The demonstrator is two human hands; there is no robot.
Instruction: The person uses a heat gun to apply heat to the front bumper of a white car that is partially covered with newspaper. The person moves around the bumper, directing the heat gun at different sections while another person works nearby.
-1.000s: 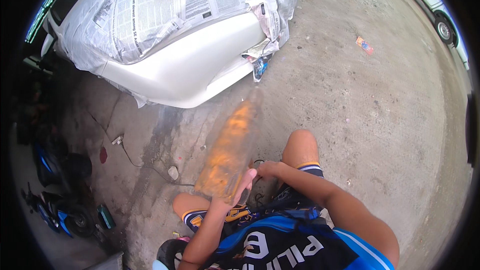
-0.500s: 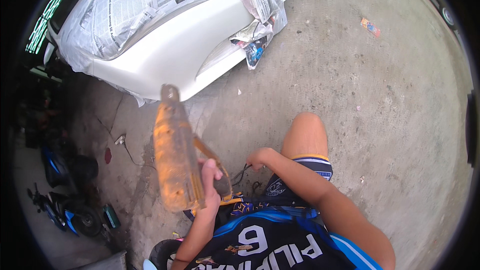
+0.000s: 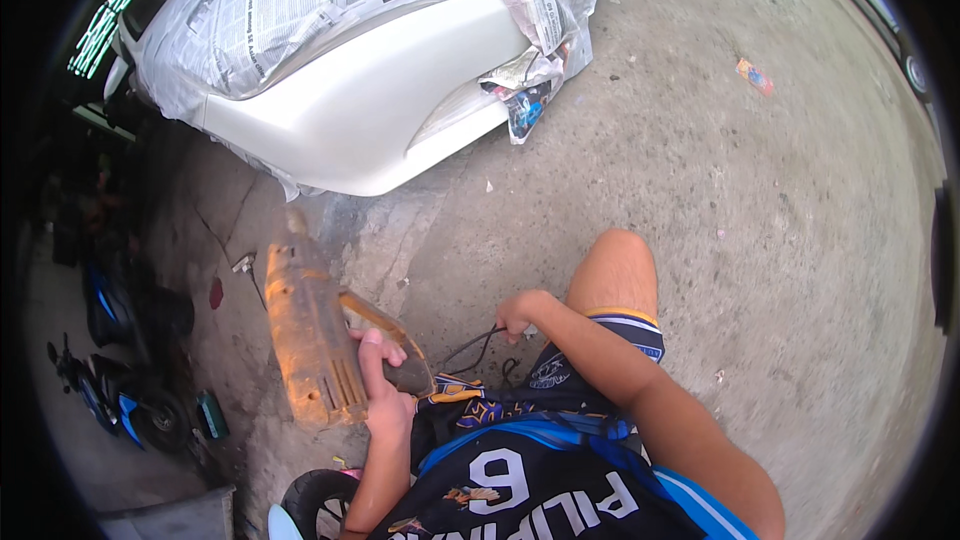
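A white car body masked in sheets of newspaper (image 3: 330, 70) is filling the upper left above the bare grey concrete floor (image 3: 720, 170), and blue motorbikes (image 3: 110, 360) are standing in the dark at the left edge. In front of the seated person, the long, dusty orange-brown power tool with a pistol-style handle (image 3: 310, 340) is standing nearly upright, clear of the floor, just left of the raised knee. The left hand (image 3: 385, 390) is gripping it at the handle near the base, fingers wrapping round. It is looking rigid, bulky and probably top-heavy, its grimy casing likely slippery, so the handle seems the sound hold. The right hand (image 3: 520, 312) is clenching on a thin dark cable (image 3: 475, 345) trailing toward the tool.
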